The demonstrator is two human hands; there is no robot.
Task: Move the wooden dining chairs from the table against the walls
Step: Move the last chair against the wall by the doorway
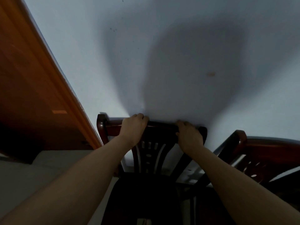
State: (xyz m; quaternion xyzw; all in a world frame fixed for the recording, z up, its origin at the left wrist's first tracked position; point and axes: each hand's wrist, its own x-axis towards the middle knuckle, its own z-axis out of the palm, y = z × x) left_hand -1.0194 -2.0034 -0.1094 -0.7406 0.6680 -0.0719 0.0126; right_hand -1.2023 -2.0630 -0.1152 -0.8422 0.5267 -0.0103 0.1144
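A dark red-brown wooden dining chair [160, 127] stands right in front of me, its carved backrest touching or nearly touching the pale wall [162, 54]. My left hand [134, 127] grips the left part of the top rail. My right hand [189, 135] grips the right part of the same rail. The dark seat [146, 195] lies below my forearms. A second chair of the same kind [263, 151] stands to the right, also against the wall.
An orange-brown wooden door frame and door [32, 86] run along the left. Pale floor [24, 181] shows at the lower left. My shadow falls on the wall above the chair.
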